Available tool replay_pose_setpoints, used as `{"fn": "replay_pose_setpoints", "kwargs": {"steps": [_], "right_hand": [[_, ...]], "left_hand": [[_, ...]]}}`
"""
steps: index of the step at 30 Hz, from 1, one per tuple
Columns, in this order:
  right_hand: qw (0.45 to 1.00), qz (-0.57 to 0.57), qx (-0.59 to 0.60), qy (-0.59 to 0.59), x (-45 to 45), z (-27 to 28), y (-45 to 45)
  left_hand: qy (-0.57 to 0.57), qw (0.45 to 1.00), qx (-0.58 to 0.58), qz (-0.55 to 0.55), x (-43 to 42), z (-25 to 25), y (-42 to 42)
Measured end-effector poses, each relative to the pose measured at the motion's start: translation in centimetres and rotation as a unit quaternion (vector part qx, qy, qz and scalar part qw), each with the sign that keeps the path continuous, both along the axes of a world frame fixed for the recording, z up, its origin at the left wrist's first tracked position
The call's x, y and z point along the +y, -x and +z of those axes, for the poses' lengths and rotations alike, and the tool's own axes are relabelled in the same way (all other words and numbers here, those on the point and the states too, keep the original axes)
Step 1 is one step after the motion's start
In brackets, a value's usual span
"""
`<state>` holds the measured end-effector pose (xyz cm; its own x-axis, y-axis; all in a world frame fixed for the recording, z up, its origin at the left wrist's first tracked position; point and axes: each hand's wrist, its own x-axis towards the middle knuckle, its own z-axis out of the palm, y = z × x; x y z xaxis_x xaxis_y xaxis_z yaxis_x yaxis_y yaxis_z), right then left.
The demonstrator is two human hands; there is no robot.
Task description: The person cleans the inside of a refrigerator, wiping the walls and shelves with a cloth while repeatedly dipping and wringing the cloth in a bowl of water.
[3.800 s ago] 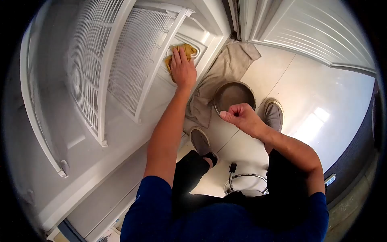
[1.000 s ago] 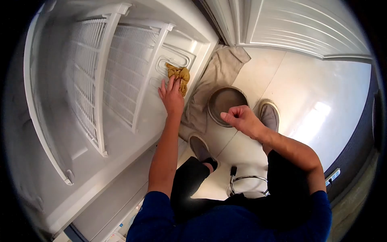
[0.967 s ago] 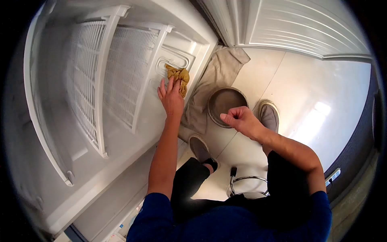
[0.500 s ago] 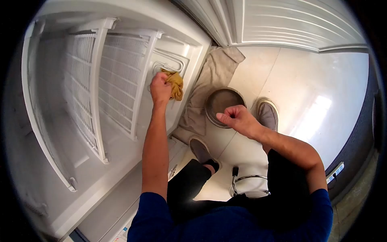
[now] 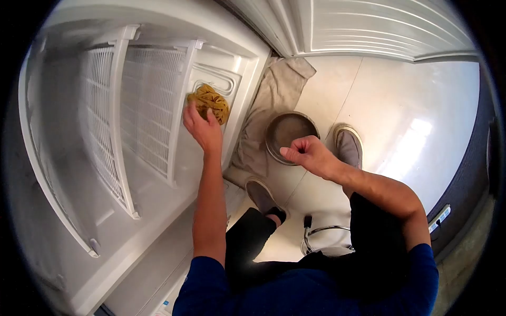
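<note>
The left hand [image 5: 204, 124] was at the near edge of a mustard-coloured cloth [image 5: 212, 102], its fingers at one side and its thumb set apart from them; whether that grip pinched the fabric or only pressed on it could not be told. The cloth lay bunched against the wall of a white, fridge-like compartment [image 5: 241, 102], just beside a raised looped moulding [image 5: 226, 79] and near the edge of the closest wire rack [image 5: 150, 105]. From the way hand and cloth met the wall, the step in hand seemed to be wiping that surface. The next move, by judgement, called for a surer gather of the cloth and flat pressure, with the knuckles kept off the rack's edge. The right hand [image 5: 305, 152] was curled in on itself, thumb out, nothing visible in its grip, in front of a round basin [image 5: 268, 139] on the tiled floor [image 5: 337, 79]. Beside the basin a greyish towel [image 5: 276, 89] lay crumpled along the compartment's foot, and a ribbed white door [image 5: 390, 29] stood beyond.
</note>
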<state>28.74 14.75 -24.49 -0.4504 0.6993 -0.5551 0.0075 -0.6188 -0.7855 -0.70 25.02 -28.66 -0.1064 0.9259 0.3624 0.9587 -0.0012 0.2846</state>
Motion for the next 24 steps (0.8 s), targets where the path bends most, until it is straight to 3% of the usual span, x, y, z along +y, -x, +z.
{"fn": "replay_pose_setpoints", "kwargs": {"steps": [1,3,6,11,13,17,20,22,24], "right_hand": [[1.0,0.005,0.0,0.0,0.0,0.1,0.1],[1.0,0.013,-0.014,0.013,0.2,0.4,0.3],[1.0,0.012,0.0,0.015,0.1,-0.1,0.5],[1.0,0.01,-0.004,0.008,0.0,0.1,0.3],[1.0,0.012,-0.008,0.003,-0.1,0.1,0.4],[1.0,0.007,-0.008,0.001,0.2,0.4,0.4],[1.0,0.014,-0.01,0.006,0.3,0.3,0.2],[1.0,0.019,-0.014,0.001,0.0,0.2,0.0],[1.0,0.012,-0.005,0.008,0.0,0.3,-0.1]], "left_hand": [[0.0,1.0,0.0,0.005,0.7,-1.6,0.7],[0.131,0.989,-0.061,-0.014,2.3,-5.7,3.0],[0.133,0.989,-0.026,-0.054,1.2,-7.1,0.9],[0.131,0.978,-0.107,-0.12,-1.3,-5.5,-0.7],[0.136,0.982,0.021,-0.132,-1.6,-5.0,-0.5],[0.16,0.977,0.009,-0.14,0.3,-3.4,0.7],[0.165,0.979,0.057,-0.104,0.6,-2.9,0.6],[0.15,0.988,-0.032,-0.02,0.8,-3.3,0.0],[0.143,0.989,-0.028,-0.018,1.2,-3.9,-0.4]]}}
